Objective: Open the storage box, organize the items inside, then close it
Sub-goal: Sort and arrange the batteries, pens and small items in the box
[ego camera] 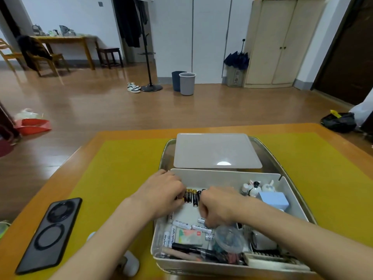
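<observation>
The storage box (232,263) sat open on a yellow mat (121,168) over the bench (86,142), with its pale lid (217,151) lying flat just beyond it on a clear tray (268,152). Both hands reached into the box from the near side. The left hand (161,190) had its fingers curled down at the left end of a row of dark batteries (191,197); the right hand (218,207) was curled at the row's right end, fingertips hidden, so a firm grip on the batteries could not be confirmed for either.

The right forearm crossed over the box's near right part and hid what lay beneath it. Nearer in the box lay white batteries (182,224) printed with a partly readable word beginning "Heybri", a small card (190,236), a crumpled clear bag (230,238) and dark pens (193,249). In the far right corner stood little rabbit figures (268,186) beside a light blue box (274,200).

On the mat to the left lay a black phone (49,235) face down; a white earbud case (131,263) sat near the box's near left corner.
</observation>
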